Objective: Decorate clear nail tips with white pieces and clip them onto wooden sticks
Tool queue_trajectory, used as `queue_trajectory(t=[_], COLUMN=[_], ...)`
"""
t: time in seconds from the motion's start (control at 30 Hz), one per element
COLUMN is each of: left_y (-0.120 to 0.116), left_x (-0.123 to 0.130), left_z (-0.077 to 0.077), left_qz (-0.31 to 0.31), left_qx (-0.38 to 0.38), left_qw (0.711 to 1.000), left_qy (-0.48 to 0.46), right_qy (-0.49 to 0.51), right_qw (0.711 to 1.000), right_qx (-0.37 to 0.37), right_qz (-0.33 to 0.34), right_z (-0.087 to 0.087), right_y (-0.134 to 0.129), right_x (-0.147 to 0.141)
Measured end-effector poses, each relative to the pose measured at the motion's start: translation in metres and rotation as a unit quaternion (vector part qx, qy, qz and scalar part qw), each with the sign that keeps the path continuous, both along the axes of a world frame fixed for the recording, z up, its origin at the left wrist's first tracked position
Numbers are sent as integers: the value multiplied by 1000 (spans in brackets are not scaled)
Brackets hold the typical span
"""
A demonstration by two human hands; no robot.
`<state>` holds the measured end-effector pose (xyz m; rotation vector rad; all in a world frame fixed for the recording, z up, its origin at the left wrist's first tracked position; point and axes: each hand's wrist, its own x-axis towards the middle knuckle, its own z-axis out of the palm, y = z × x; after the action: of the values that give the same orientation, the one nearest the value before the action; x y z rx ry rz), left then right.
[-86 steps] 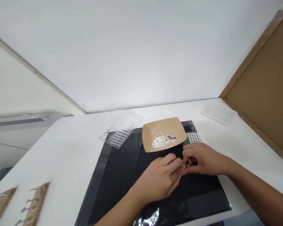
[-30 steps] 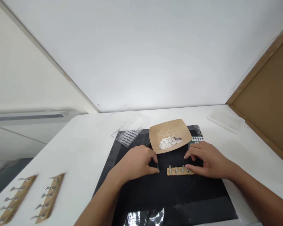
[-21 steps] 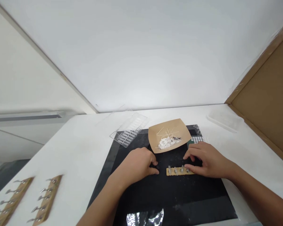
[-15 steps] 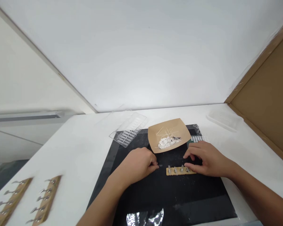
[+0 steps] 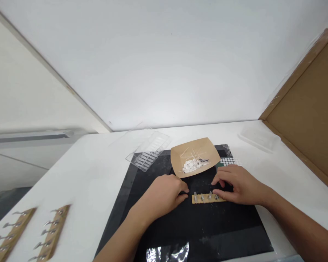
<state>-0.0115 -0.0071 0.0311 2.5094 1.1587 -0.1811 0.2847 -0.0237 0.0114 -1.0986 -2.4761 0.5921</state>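
A short tan strip [image 5: 207, 198] carries a row of small upright clear and silvery pieces and lies on the black mat [image 5: 164, 225]. My left hand [image 5: 169, 191] is just left of it, fingers curled and thumb close to the forefinger. Anything between those fingertips is too small to make out. At the strip's right end is my right hand [image 5: 239, 185], its thumb against or just over the strip and its forefinger held apart from the thumb. That hand covers the strip's right end.
Behind the hands stands a brown paper tray [image 5: 177, 156] with white scraps and thin sticks. A clear plastic tray [image 5: 147, 153] overlaps the mat's back left. A sheet of white dots [image 5: 229, 161] and a translucent lid [image 5: 259, 139] lie right. Two strips with metal pieces [image 5: 53, 233] stand left.
My left hand has moved slightly right, closer to the strip's left end, and its thumb and forefinger look a little further apart. My right hand has barely moved.
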Motion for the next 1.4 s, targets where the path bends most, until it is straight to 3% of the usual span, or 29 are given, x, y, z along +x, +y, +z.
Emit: queue_trajectory(t=[0.3,0.47,0.53,0.83,1.03,1.27,1.4], left_y=[-9,-30,-36,-39,-40,-34,-31], left_x=[11,26,30,31,26,29,30], left_z=[11,3,-2,0,-10,5,5], left_qz=[11,125,141,103,76,63,57], left_qx=[5,12,15,35,80,23,32], left_qw=[999,987,985,988,992,993,992], left_qy=[47,96,98,106,62,99,108], right_qy=[10,21,23,27,39,47,48], right_qw=[1000,999,999,999,999,999,999], right_qx=[-8,-25,-30,-31,-18,-7,0], right_qz=[15,5,3,-1,-11,-24,-26], right_z=[1,-1,-2,-1,2,0,0], right_y=[-1,-1,-1,0,1,4,5], right_x=[0,1,2,2,4,5,6])
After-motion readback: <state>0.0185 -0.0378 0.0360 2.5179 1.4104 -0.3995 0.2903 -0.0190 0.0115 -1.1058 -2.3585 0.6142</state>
